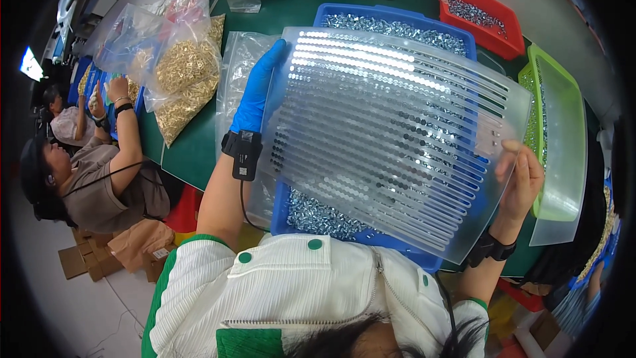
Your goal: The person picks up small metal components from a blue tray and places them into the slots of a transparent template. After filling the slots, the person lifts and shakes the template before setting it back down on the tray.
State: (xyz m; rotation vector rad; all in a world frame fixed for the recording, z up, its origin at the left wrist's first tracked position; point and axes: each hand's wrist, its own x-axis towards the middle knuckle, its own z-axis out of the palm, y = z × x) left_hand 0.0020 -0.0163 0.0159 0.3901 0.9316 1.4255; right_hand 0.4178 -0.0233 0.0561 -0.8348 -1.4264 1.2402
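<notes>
Slotted tray (391,139) | clear plastic, ribbed, tilted | both hands gripping edges

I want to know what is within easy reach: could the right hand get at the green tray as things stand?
Probably yes, once freed. The right hand grips the edge of the clear slotted plate, and the green tray sits just beside it with nothing between. The plate itself occupies the hand.

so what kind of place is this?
Likely a small-parts sorting or packing workshop: a slotted clear plate held by both hands over a blue bin of metal nuts, bags of brass parts, and other workers along the same bench.
</notes>
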